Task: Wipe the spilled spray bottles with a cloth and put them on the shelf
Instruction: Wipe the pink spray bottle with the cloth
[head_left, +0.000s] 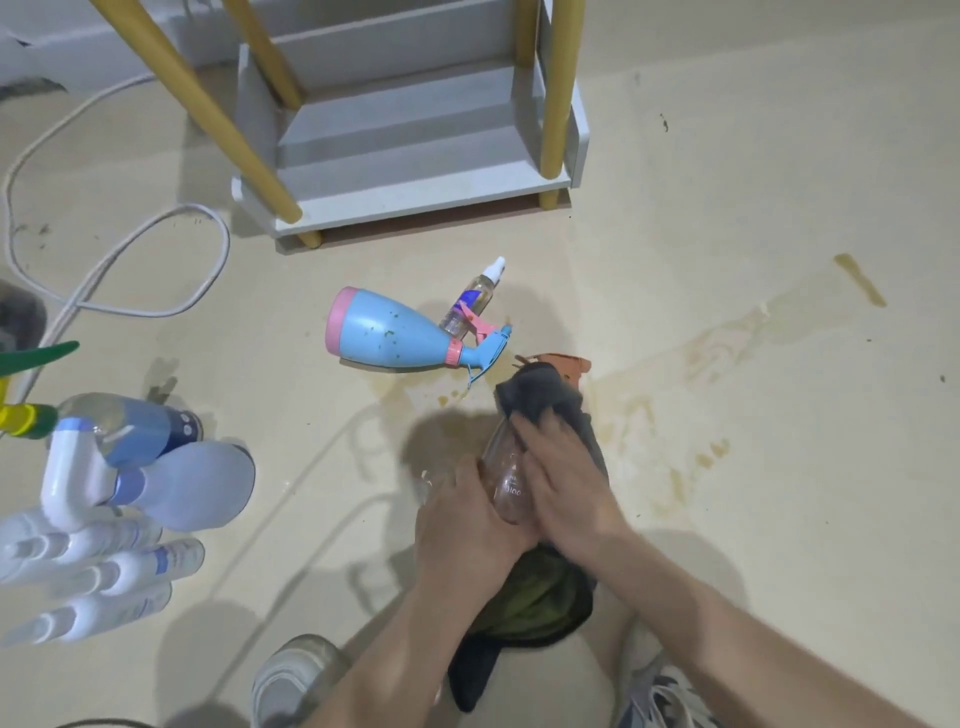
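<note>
Far left: heap of white and blue plastic spray bottles (202, 488) on cream floor (727, 156), unshelved. Centre: pale blue trigger bottle with pink base (395, 332) on its side, touching small clear mist bottle (470, 301), both just short of grey shelf unit with yellow legs (415, 145). Below: clear pinkish bottle with orange trigger (506, 483), apparently lifted for wiping. Left hand (462, 525) curled round lower body, steadying. Right hand (569, 483) nearly flat, fingers straightish, pressing dark grey cloth (545, 405) onto bottle side. Further right: yellowish spill stains (675, 467).
</note>
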